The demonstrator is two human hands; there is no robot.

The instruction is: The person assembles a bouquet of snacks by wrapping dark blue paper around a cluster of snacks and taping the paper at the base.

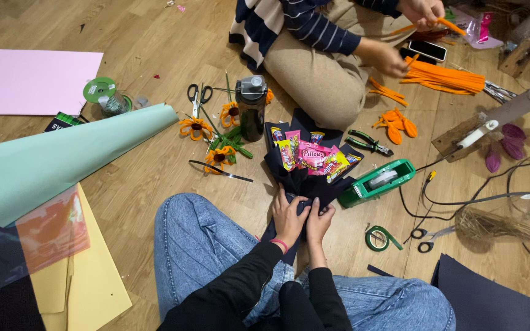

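Both the left hand and right hand pinch the dark-paper snack bouquet at its neck on the floor — best gathered evenly, grip kept tight — so the packets stay fanned.

- Dark navy wrapping paper around bright pink and yellow candy packets
- Green tape dispenser
- Orange pipe cleaners
- Mint-green paper roll
- Pink sheet
- Navy, white-striped sleeve

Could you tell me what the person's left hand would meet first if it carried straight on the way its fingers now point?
The left hand grips the dark paper wrap, fingers pointing away from the person. Going straight on, it would likely meet the candy packets bundled in that wrap first, though depth is hard to judge.
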